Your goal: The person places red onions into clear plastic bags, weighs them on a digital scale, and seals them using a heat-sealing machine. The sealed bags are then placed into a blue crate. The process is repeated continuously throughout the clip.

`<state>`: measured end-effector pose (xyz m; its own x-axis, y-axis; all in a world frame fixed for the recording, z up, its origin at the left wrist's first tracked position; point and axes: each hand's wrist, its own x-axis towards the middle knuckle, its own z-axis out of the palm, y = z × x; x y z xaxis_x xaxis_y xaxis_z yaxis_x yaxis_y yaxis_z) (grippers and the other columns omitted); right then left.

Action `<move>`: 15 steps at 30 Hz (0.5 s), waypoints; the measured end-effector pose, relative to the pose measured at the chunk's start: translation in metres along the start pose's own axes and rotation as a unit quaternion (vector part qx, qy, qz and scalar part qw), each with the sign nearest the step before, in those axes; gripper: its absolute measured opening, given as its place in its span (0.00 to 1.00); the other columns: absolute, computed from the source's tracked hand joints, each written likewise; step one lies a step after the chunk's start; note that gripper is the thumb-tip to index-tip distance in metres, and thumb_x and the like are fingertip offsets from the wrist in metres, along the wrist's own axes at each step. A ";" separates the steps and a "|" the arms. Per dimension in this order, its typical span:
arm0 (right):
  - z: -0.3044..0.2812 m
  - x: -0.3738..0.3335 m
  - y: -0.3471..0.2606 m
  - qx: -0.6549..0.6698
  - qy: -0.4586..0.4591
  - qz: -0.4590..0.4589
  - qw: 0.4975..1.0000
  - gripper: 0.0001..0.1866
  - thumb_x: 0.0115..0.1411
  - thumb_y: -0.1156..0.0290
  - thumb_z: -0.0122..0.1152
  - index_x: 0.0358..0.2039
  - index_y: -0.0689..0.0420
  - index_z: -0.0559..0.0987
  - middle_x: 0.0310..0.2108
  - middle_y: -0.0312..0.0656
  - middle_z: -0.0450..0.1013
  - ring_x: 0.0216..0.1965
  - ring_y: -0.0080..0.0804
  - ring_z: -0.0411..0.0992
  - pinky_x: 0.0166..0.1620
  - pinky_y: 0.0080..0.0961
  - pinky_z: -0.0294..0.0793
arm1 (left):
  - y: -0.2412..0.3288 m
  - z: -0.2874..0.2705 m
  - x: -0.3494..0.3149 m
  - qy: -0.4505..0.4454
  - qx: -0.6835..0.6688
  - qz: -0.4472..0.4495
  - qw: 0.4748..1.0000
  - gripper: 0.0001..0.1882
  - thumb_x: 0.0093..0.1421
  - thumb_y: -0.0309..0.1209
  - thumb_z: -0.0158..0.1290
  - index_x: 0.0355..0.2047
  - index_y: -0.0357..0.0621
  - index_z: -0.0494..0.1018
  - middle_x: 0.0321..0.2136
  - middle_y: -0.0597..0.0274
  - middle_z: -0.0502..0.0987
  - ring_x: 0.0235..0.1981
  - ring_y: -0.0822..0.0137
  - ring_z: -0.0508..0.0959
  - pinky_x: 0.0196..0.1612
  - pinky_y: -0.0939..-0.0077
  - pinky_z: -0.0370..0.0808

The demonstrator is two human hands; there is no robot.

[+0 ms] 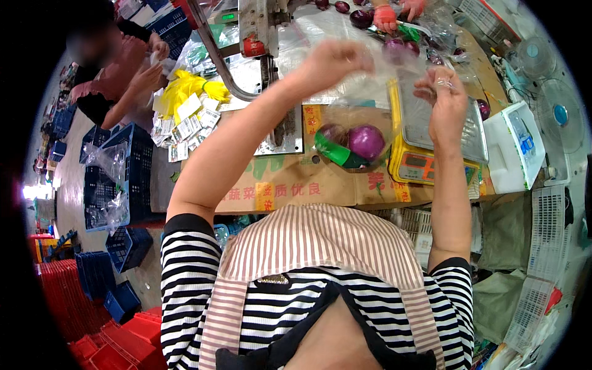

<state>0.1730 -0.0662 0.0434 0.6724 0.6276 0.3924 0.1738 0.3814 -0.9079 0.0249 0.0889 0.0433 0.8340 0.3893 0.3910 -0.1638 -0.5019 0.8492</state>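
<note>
My left hand (342,61) is raised over the table with its fingers curled. Motion smears it, so what it holds is unclear. My right hand (444,92) is closed on thin clear plastic, which looks like a bag, above the yellow scale (401,160) with its metal pan. Below and between my hands, a clear bag with a round red onion (366,142) and a green label (332,148) lies on the table, touching neither hand. More red onions (394,50) show behind the plastic near my hands, partly blurred.
A sealing machine (262,43) stands left of centre. Beside it lie yellow bags (188,92) and a pile of printed labels (185,132). Another person's red-gloved hands (386,18) work at the far side. A white foam box (515,145) sits right; blue crates (126,172) stand left.
</note>
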 end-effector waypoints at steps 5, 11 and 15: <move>0.017 0.017 -0.034 -0.037 -0.074 -0.076 0.994 0.10 0.61 0.69 0.42 0.33 0.60 0.71 0.26 0.39 0.71 0.28 0.26 0.71 0.33 0.21 0.71 | 0.037 -0.014 0.006 0.134 -0.134 0.045 0.981 0.03 0.54 0.25 0.47 0.28 0.38 0.67 0.21 0.62 0.71 0.23 0.72 0.70 0.32 0.76 0.68; 0.007 0.023 -0.036 -0.087 -0.086 -0.052 0.991 0.11 0.61 0.69 0.42 0.35 0.60 0.72 0.29 0.41 0.73 0.30 0.26 0.72 0.36 0.21 0.70 | 0.037 -0.027 0.005 0.128 -0.114 0.028 0.985 0.05 0.56 0.25 0.46 0.23 0.40 0.66 0.17 0.65 0.70 0.19 0.74 0.72 0.24 0.82 0.69; 0.008 0.019 -0.029 -0.055 -0.112 -0.041 0.991 0.09 0.59 0.71 0.45 0.33 0.60 0.73 0.27 0.38 0.73 0.30 0.25 0.72 0.37 0.21 0.71 | 0.034 -0.019 0.002 0.129 -0.021 -0.034 0.991 0.04 0.56 0.25 0.46 0.25 0.40 0.67 0.18 0.64 0.71 0.20 0.70 0.72 0.26 0.80 0.69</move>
<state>0.1748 -0.0597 0.0783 0.4783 0.7369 0.4777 0.3078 0.3688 -0.8771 0.0109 0.0877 0.0795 0.6825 0.6080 0.4056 -0.1383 -0.4375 0.8885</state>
